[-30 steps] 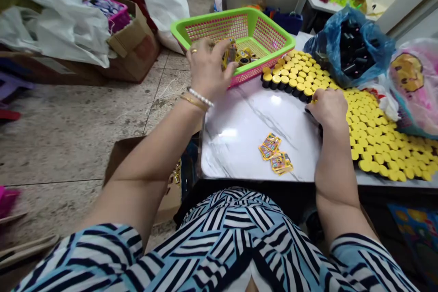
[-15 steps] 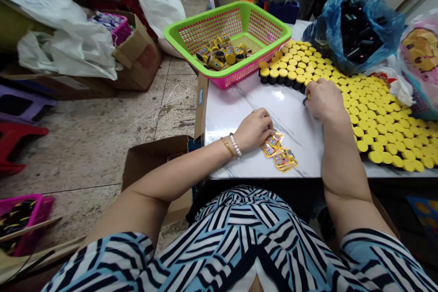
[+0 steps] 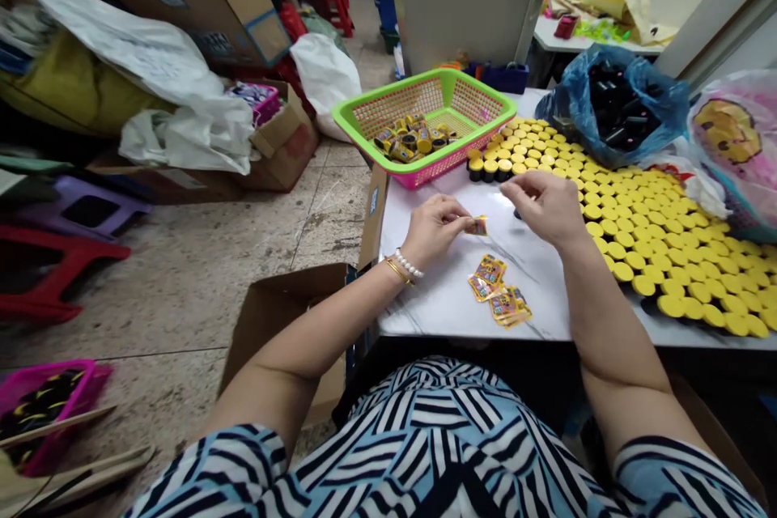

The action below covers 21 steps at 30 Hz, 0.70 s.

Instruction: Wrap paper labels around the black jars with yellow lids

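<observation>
My left hand [image 3: 434, 227] pinches a small orange-and-yellow sticker [image 3: 477, 226] above the white marble table [image 3: 443, 303]. My right hand [image 3: 543, 202] hovers just right of it, fingers curled over a small black yellow-capped container that is mostly hidden. A little pile of the same stickers [image 3: 498, 291] lies on the table below my hands. Rows of yellow-capped black containers [image 3: 643, 218] cover the table's right side. A green and pink basket [image 3: 425, 125] at the far left corner holds several labelled containers.
A blue plastic bag [image 3: 613, 101] of black containers and a pink printed bag [image 3: 734, 146] sit at the back right. An open cardboard box [image 3: 285, 324] stands on the floor left of the table. Boxes, white bags and plastic stools crowd the floor at left.
My left hand left the basket, came down to the sticker pile and lifted one sticker. My right hand moved left from the container rows toward the left hand.
</observation>
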Available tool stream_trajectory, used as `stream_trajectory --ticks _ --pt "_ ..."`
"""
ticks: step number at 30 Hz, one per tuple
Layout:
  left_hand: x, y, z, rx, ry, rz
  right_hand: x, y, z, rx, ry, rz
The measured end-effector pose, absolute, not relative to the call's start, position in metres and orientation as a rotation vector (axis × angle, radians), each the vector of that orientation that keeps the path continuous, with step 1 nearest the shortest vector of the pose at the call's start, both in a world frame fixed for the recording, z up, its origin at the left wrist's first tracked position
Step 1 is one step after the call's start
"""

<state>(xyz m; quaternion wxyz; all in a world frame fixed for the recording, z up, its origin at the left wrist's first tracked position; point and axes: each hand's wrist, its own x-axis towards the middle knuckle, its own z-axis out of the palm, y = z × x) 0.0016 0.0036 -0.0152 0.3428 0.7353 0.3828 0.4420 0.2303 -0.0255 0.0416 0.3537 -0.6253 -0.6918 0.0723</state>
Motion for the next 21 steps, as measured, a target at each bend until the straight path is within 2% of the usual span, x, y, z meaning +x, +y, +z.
stream_trajectory --ticks 4,6,10,13,21 --pt "-0.001 0.007 0.002 1.876 1.044 1.270 0.208 -0.025 0.031 -1.443 -1.788 0.907" --pt "0.001 0.005 0.007 1.789 1.042 1.311 0.198 -0.021 0.021 -1.296 -1.659 1.051" --pt "0.001 -0.006 0.015 1.353 0.969 1.327 0.187 -0.016 0.010 -1.235 -1.393 0.952" --pt "-0.001 -0.016 0.021 1.163 0.889 1.257 0.185 -0.016 0.007 -1.250 -1.394 0.892" --pt "-0.001 -0.004 0.007 1.264 0.989 1.225 0.184 -0.021 0.007 -1.234 -1.749 0.985"
